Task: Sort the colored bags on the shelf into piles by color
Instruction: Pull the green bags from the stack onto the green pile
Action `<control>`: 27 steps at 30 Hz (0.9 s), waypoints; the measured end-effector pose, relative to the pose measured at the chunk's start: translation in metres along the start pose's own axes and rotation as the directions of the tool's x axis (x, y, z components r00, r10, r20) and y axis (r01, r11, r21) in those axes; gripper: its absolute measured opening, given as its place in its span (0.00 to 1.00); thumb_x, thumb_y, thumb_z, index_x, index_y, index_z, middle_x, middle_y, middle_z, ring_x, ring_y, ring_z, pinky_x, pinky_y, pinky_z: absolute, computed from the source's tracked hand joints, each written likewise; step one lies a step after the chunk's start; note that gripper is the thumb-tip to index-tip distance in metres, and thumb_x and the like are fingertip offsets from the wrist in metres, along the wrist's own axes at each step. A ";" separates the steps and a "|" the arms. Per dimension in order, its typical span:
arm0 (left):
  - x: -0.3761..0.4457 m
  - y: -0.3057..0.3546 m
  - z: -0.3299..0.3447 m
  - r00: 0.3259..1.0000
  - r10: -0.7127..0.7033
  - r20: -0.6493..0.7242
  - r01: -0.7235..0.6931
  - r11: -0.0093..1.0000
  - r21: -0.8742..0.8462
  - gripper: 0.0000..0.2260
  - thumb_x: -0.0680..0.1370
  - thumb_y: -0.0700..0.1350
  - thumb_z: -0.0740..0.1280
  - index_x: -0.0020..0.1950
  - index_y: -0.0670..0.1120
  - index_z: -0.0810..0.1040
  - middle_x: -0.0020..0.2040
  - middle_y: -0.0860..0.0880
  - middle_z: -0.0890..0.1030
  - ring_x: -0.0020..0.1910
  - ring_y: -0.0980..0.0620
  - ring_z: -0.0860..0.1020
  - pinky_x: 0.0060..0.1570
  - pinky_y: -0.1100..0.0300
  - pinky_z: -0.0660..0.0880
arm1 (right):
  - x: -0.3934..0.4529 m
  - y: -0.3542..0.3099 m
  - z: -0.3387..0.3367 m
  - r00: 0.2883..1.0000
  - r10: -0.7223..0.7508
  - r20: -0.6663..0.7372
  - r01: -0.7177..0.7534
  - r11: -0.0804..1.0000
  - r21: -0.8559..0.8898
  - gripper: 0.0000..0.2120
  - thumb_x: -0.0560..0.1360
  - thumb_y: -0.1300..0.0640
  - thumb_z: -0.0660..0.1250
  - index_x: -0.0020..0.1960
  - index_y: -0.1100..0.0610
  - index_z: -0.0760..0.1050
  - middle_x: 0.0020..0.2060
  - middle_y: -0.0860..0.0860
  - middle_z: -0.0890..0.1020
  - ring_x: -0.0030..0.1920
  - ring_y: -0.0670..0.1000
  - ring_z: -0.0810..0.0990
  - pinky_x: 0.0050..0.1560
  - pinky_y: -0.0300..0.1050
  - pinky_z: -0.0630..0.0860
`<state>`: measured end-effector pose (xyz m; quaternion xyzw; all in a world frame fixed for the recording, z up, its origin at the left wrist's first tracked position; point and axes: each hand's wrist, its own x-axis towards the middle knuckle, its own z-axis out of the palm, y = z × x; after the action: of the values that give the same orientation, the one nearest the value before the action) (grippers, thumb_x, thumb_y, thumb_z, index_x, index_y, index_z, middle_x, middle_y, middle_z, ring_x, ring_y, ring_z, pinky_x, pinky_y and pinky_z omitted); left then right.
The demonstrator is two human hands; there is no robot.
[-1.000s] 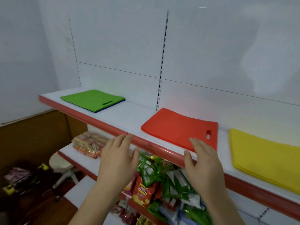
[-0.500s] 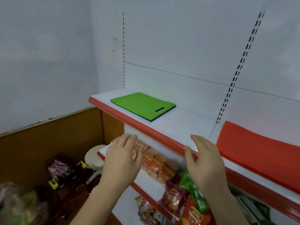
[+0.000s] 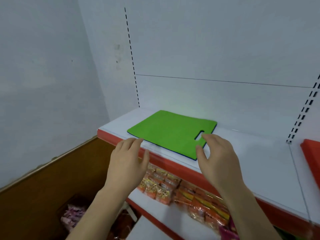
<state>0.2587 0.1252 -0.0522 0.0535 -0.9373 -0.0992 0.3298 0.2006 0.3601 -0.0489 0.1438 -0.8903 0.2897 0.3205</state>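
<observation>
— What's sitting up there, biggest thing first?

— The shelf (image 3: pixel 242 153) itself, a smooth white board with a glossy red lip running along its front edge, is standing against flat white back panels with slotted uprights. A wooden panel (image 3: pixel 43 196) is closing off the lower left.

— And on the shelf?

— A green bag (image 3: pixel 169 132) is lying flat near the left end, a thin felt-like rectangle with an oblong handle slot (image 3: pixel 199 134) cut near its right edge. A dark blue edge is peeking out beneath it along the near side. At the far right, the corner of a red bag (image 3: pixel 311 156) is showing, flat as well and well apart from the green one.

— The hands?

— Both are hovering with nothing in them. The right hand (image 3: pixel 218 158) is spreading relaxed fingers over the green bag's near right corner, fingertips by the slot; whether they are touching it I cannot tell. The left hand (image 3: pixel 128 161) is reaching palm down over the red lip, just beside the bag's near left corner, fingers straight.

— Below?

— Crinkly orange snack packets (image 3: pixel 181 191) are lying in shiny rows on the lower shelf
</observation>
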 end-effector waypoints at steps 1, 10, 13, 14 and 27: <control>0.009 -0.009 0.007 1.000 0.013 -0.010 -0.013 1.000 0.005 0.21 0.78 0.54 0.58 0.63 0.43 0.79 0.59 0.45 0.79 0.61 0.43 0.75 0.60 0.48 0.73 | 0.006 -0.003 0.005 0.999 0.027 0.045 -0.026 0.999 -0.028 0.16 0.75 0.57 0.69 0.61 0.60 0.78 0.57 0.56 0.81 0.59 0.57 0.76 0.60 0.49 0.72; 0.103 -0.074 0.077 0.988 0.115 0.103 -0.106 0.991 -0.087 0.22 0.75 0.54 0.60 0.59 0.40 0.80 0.55 0.41 0.80 0.54 0.38 0.76 0.52 0.45 0.76 | 0.039 -0.024 0.043 0.943 0.313 0.113 -0.268 0.916 -0.299 0.20 0.78 0.48 0.64 0.68 0.55 0.74 0.64 0.53 0.76 0.64 0.56 0.71 0.65 0.47 0.66; 0.129 -0.089 0.090 0.968 0.198 0.151 -0.195 0.980 -0.038 0.17 0.73 0.52 0.66 0.52 0.41 0.80 0.47 0.42 0.80 0.46 0.37 0.76 0.42 0.47 0.77 | 0.042 -0.035 0.051 0.911 0.406 0.074 -0.360 0.869 -0.339 0.21 0.78 0.48 0.64 0.68 0.54 0.74 0.63 0.53 0.77 0.62 0.57 0.72 0.63 0.48 0.68; 0.137 -0.094 0.093 0.964 0.205 0.171 -0.204 0.979 -0.024 0.15 0.72 0.51 0.69 0.50 0.41 0.79 0.45 0.42 0.79 0.44 0.37 0.76 0.40 0.47 0.76 | 0.043 -0.038 0.054 0.900 0.432 0.056 -0.385 0.849 -0.362 0.21 0.77 0.48 0.65 0.67 0.55 0.74 0.61 0.54 0.78 0.60 0.59 0.73 0.61 0.49 0.69; 0.185 -0.116 0.131 0.914 0.154 0.375 -0.128 0.987 -0.095 0.20 0.78 0.60 0.62 0.54 0.43 0.75 0.53 0.44 0.75 0.54 0.42 0.74 0.50 0.50 0.73 | 0.045 -0.040 0.070 0.663 0.748 0.005 -0.661 0.590 -0.463 0.23 0.73 0.39 0.68 0.58 0.57 0.76 0.50 0.56 0.79 0.50 0.58 0.78 0.48 0.48 0.73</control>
<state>0.0367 0.0016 -0.0658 -0.0458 -0.9809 -0.1157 0.1493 0.1502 0.2829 -0.0460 -0.2672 -0.9408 0.1769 0.1107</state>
